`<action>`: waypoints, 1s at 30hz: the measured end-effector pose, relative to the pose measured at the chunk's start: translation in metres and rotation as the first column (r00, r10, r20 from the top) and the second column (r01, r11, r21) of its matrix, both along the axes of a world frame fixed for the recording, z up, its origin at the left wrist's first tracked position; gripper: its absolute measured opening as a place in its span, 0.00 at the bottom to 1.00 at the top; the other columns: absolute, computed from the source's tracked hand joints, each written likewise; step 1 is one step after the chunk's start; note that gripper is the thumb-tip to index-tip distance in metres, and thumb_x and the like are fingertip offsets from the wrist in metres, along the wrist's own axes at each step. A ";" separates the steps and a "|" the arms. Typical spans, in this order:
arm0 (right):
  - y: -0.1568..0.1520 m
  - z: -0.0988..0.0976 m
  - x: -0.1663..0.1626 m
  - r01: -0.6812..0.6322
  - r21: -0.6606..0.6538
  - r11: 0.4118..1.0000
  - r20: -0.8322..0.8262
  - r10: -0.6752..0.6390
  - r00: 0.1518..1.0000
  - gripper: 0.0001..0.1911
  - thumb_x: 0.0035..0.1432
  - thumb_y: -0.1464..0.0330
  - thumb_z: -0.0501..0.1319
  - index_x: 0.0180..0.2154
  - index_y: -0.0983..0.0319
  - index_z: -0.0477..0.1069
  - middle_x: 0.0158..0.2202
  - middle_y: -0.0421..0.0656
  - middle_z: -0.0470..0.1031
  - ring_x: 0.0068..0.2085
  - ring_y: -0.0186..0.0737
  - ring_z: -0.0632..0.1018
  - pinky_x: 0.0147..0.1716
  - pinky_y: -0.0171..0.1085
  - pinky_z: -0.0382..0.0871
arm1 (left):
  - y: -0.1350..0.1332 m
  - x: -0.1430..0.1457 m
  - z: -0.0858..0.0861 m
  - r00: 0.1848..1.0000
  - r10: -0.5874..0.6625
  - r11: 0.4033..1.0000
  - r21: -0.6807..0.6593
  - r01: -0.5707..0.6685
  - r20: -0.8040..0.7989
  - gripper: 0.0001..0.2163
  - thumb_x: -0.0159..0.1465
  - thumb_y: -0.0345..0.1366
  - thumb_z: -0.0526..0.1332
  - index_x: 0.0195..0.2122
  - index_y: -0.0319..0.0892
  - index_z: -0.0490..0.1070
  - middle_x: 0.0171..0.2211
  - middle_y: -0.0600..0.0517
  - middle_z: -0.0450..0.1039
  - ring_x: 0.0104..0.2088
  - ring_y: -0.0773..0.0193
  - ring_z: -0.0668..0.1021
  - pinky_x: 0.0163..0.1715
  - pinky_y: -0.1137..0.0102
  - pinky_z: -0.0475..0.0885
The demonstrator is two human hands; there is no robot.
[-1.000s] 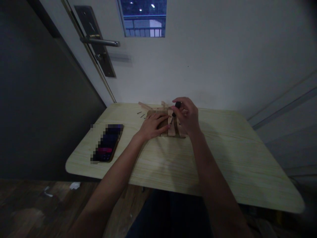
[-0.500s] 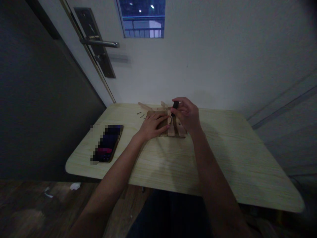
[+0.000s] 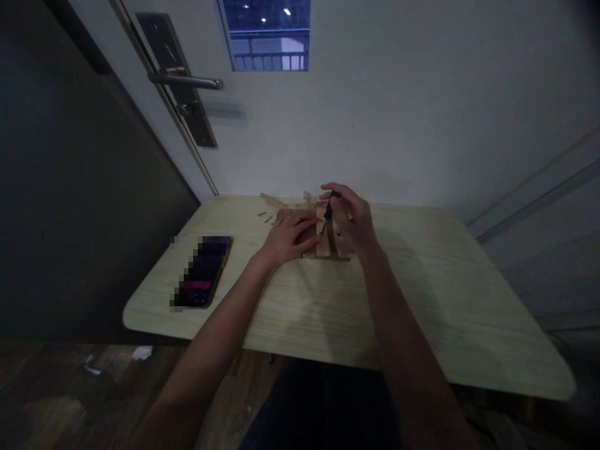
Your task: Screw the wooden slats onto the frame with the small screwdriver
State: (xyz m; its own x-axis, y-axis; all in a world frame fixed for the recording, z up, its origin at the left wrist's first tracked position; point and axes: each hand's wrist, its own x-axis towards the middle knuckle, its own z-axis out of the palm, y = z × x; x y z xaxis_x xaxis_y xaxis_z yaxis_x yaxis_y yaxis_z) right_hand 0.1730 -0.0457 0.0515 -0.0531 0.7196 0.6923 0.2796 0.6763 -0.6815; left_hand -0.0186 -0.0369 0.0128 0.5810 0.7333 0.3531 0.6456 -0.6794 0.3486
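A small wooden assembly (image 3: 323, 245) of light slats and a darker block lies at the far middle of the pale wood-grain table (image 3: 422, 312). My left hand (image 3: 287, 239) rests flat on its left part, fingers stretched out over the wood. My right hand (image 3: 351, 219) is closed round a small black-handled screwdriver (image 3: 329, 206), held upright with its tip down on the wood between the two hands. A few small dark screws (image 3: 266, 217) lie just left of the assembly.
A dark phone (image 3: 202, 270) lies on the table's left side. Loose wooden sticks (image 3: 274, 200) sit behind the assembly by the wall. A door with a metal lever handle (image 3: 185, 80) stands at the back left. A window (image 3: 267, 34) is above.
My right hand has shifted slightly left and turned on the screwdriver handle, whose black top is now more covered by the fingers. The left hand stays put.
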 end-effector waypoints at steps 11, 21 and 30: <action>0.005 -0.009 0.001 0.110 -0.108 0.988 -0.083 -0.119 0.989 0.19 0.57 0.60 0.67 0.49 0.55 0.80 0.32 0.40 0.82 0.24 0.34 0.75 0.25 0.36 0.75 | 0.002 -0.002 -0.004 1.000 -0.016 1.000 0.012 0.016 0.008 0.26 0.71 0.54 0.55 0.63 0.45 0.69 0.63 0.44 0.70 0.62 0.47 0.72 0.62 0.49 0.66; 0.006 -0.006 0.007 0.000 0.011 1.000 0.035 -0.001 0.999 0.24 0.68 0.50 0.54 0.55 0.55 0.76 0.54 0.46 0.81 0.45 0.43 0.83 0.48 0.46 0.79 | 0.001 0.000 -0.003 1.000 -0.014 1.000 0.023 0.014 0.020 0.24 0.71 0.52 0.56 0.63 0.47 0.70 0.62 0.45 0.71 0.62 0.47 0.72 0.62 0.49 0.65; 0.007 -0.010 0.003 -0.101 -0.078 0.992 -0.076 0.095 0.993 0.24 0.65 0.50 0.59 0.57 0.54 0.68 0.49 0.46 0.79 0.40 0.39 0.82 0.43 0.42 0.81 | 0.000 0.000 0.000 1.000 -0.010 1.000 0.006 0.009 0.020 0.26 0.71 0.54 0.55 0.64 0.45 0.69 0.63 0.43 0.69 0.62 0.46 0.71 0.63 0.49 0.65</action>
State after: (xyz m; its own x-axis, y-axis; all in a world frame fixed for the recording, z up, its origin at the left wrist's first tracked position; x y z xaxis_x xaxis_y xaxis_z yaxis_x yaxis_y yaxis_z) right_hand 0.1762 -0.0389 0.0419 -0.0782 0.7675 0.6363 0.1631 0.6395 -0.7513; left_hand -0.0185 -0.0373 0.0125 0.5807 0.7258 0.3687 0.6321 -0.6874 0.3576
